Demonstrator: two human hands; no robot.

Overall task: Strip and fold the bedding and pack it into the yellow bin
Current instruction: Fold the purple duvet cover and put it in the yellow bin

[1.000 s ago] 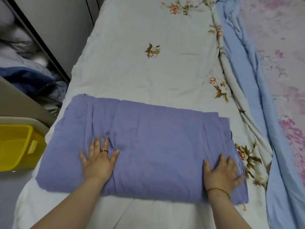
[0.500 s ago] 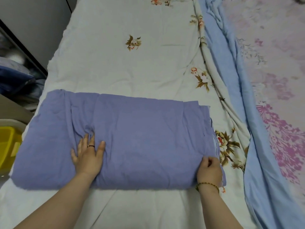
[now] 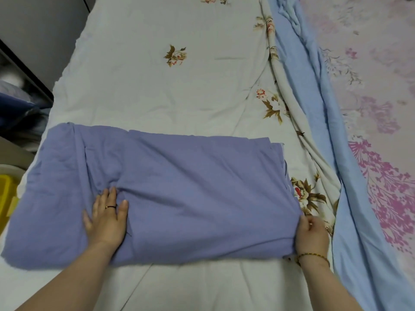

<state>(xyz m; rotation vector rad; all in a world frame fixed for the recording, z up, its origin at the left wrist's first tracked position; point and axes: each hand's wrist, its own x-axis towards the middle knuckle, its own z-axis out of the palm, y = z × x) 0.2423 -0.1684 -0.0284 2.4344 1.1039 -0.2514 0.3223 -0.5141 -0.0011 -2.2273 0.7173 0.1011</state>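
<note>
A folded purple blanket (image 3: pixel 190 189) lies across the near part of the bed as a long rectangle. My left hand (image 3: pixel 106 217) presses flat on its left half, fingers spread, a ring on one finger. At the blanket's near right corner my right hand (image 3: pixel 311 235) has its fingers curled around the edge of the cloth. The yellow bin (image 3: pixel 6 198) shows only as a sliver at the left edge, beside the bed.
Under the blanket lies a white floral sheet (image 3: pixel 170 81). A light blue sheet (image 3: pixel 314 113) runs in a bunched strip along its right side, with a pink floral cover (image 3: pixel 377 90) beyond. A grey cabinet (image 3: pixel 42 30) and piled clothes (image 3: pixel 15 102) stand at left.
My right hand went from lying flat on the blanket's right end to gripping its near right corner. The view has shifted right, so less of the yellow bin shows.
</note>
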